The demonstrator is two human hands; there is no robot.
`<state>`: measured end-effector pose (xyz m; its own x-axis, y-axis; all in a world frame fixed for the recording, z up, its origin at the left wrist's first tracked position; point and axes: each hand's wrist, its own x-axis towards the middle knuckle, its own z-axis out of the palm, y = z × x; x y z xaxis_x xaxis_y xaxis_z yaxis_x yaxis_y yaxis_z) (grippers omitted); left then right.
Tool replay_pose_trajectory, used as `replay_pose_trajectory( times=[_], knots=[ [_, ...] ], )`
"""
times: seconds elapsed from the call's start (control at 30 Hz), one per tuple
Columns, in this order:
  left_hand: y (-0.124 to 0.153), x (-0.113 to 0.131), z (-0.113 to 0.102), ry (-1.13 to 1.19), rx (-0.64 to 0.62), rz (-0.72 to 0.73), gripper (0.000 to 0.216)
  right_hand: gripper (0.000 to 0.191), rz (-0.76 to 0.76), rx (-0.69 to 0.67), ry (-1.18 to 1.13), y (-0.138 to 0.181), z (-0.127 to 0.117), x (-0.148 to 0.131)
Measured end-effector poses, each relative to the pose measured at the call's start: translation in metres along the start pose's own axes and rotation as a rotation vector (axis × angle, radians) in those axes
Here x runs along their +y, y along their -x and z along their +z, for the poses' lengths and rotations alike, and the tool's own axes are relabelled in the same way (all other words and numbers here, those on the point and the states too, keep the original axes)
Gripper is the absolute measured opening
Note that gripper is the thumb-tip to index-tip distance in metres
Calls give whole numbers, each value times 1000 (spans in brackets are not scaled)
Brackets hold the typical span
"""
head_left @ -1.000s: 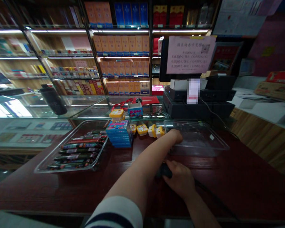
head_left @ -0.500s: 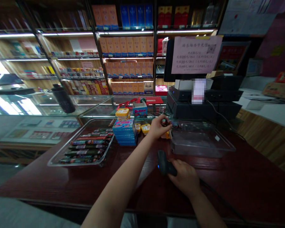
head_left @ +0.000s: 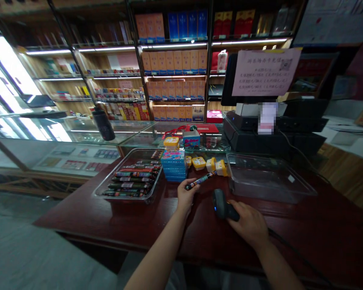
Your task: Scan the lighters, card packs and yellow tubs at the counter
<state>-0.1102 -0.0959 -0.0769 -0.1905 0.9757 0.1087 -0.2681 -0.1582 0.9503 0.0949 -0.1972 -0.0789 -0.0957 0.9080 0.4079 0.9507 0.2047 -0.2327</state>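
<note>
Black scanner (head_left: 220,204) is clasped in right hand (head_left: 251,222), 1 stick (head_left: 202,180) pinched in left hand (head_left: 186,197).

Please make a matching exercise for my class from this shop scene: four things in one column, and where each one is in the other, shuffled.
Things
1. patterned stick
2. scanner
3. stack of blue boxes
4. dark bottle

Places
A. on the glass counter
B. in the right hand
C. beside the tray filled with sticks
D. in the left hand

Pairs: 1-D, 2-B, 3-C, 4-A
</note>
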Motion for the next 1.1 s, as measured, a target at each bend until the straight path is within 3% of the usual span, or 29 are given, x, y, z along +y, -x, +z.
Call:
replay_pose_trajectory(
  times=[0.17,0.33,0.5,0.7,0.87,1.1],
  knots=[
    [2,2,1,218,2,-125,44,35,94,6,-140,-2,-9,-4],
    [5,9,6,212,56,-188,45,41,251,-8,-380,-5,-22,-13],
    [-1,10,8,250,94,-243,42,43,308,-21,-718,-3,-29,-27],
    [-7,10,-2,350,53,-311,27,46,452,-71,-907,0,-36,-39],
    [-6,3,-4,370,1,-210,23,48,473,-95,-945,2,-38,-41],
    [-7,-10,-6,216,-34,-89,43,45,445,-64,-935,3,-37,-43]
  ],
)
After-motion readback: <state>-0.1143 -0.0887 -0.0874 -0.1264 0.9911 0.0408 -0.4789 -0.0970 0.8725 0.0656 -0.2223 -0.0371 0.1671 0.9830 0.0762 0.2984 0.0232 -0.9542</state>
